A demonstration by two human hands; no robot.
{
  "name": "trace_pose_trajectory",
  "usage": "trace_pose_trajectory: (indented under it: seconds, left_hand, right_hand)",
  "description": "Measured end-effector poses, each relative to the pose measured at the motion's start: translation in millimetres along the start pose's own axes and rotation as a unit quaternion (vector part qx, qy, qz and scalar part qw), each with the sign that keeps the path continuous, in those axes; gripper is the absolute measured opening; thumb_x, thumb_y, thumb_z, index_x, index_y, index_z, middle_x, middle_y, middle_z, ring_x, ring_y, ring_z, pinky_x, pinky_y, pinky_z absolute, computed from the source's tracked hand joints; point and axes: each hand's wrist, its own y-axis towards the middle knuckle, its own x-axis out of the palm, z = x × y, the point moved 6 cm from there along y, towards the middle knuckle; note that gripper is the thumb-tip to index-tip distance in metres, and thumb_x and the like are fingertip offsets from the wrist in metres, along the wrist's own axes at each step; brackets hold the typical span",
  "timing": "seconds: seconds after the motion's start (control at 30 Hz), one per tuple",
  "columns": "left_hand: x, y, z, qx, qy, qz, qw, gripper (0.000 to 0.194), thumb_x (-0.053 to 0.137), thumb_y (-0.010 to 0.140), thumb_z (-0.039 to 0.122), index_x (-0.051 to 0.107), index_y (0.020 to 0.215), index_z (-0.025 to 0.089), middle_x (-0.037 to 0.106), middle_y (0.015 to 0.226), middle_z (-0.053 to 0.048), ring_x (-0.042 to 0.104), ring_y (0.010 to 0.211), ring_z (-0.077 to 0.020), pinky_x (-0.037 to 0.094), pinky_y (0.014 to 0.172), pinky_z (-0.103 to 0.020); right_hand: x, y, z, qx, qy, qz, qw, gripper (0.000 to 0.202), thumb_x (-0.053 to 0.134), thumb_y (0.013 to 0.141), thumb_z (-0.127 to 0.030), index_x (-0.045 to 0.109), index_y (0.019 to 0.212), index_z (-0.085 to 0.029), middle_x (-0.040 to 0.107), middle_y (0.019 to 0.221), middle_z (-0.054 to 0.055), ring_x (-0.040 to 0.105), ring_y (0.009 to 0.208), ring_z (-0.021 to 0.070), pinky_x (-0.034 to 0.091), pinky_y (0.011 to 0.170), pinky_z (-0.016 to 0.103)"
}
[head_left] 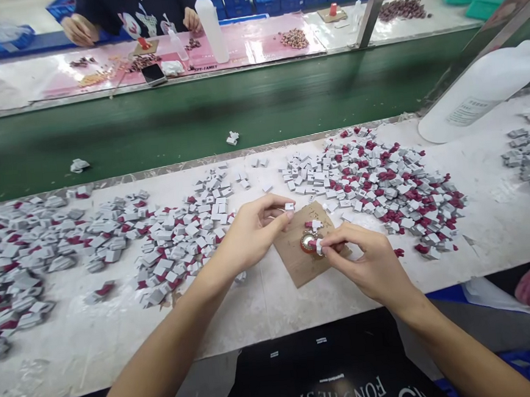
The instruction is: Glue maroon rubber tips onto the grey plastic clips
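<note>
Between the thumb and fingertips of my left hand (260,228) is a small light-grey plastic block (289,207). My right hand (370,254) pinches a grey and dark-red plastic piece (319,247), its red end over a small round metal cap (308,241). The cap sits on a square of brown cardboard (300,270) on the table. Another grey and red piece (313,224) lies on the cardboard just beyond the cap. What the cap contains is too small to make out.
Piles of grey and red pieces (396,182) lie right and left of the cardboard. A large white squeeze bottle (481,93) leans at the right. Beyond the table runs a green conveyor belt (158,127) with two small clumps on it. Across it, a person's hands (80,31) rest near another workbench.
</note>
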Motion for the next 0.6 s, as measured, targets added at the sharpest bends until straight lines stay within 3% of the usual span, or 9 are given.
trace_pose_trajectory:
  seconds: [0.2, 0.37, 0.5, 0.6]
  left_hand:
    - [-1.1, 0, 0, -0.01, -0.039, 0.017, 0.999, 0.028, 0.082, 0.094, 0.04, 0.076, 0.114, 0.021, 0.084, 0.107, -0.008, 0.083, 0.088, -0.025, 0.068, 0.087, -0.041]
    - [10.5, 1, 12, 0.003, -0.093, 0.003, 0.996, 0.026, 0.082, 0.095, 0.033, 0.078, 0.118, 0.021, 0.085, 0.104, -0.008, 0.085, 0.091, -0.0258, 0.07, 0.092, -0.043]
    - [24.9, 5, 19, 0.003, -0.157, -0.018, 0.987, 0.028, 0.085, 0.094, 0.032, 0.077, 0.116, 0.019, 0.085, 0.106, -0.009, 0.084, 0.09, -0.024, 0.07, 0.091, -0.042]
    - [34.0, 7, 21, 0.004, -0.193, -0.036, 0.981, 0.027, 0.086, 0.093, 0.033, 0.077, 0.113, 0.018, 0.085, 0.107, -0.009, 0.084, 0.092, -0.0237, 0.07, 0.094, -0.042]
  right_hand:
    - [-3, 2, -1, 0.03, 0.025, 0.003, 0.999, 0.01, 0.076, 0.1, -0.022, 0.083, 0.094, -0.026, 0.085, 0.094, 0.006, 0.078, 0.084, 0.0241, 0.063, 0.071, 0.037]
    - [-21, 13, 11, 0.088, 0.171, 0.081, 0.978, 0.004, 0.085, 0.096, -0.032, 0.084, 0.097, -0.028, 0.084, 0.096, 0.005, 0.081, 0.088, 0.0246, 0.069, 0.08, 0.04]
    - [-26, 25, 22, 0.107, 0.288, 0.118, 0.944, 0.015, 0.087, 0.095, -0.036, 0.084, 0.109, -0.032, 0.082, 0.1, 0.003, 0.083, 0.104, 0.0273, 0.07, 0.098, 0.049]
    - [-24, 28, 26, 0.107, 0.31, 0.111, 0.938, 0.016, 0.088, 0.095, -0.04, 0.085, 0.109, -0.032, 0.084, 0.115, 0.005, 0.082, 0.118, 0.0297, 0.067, 0.11, 0.056]
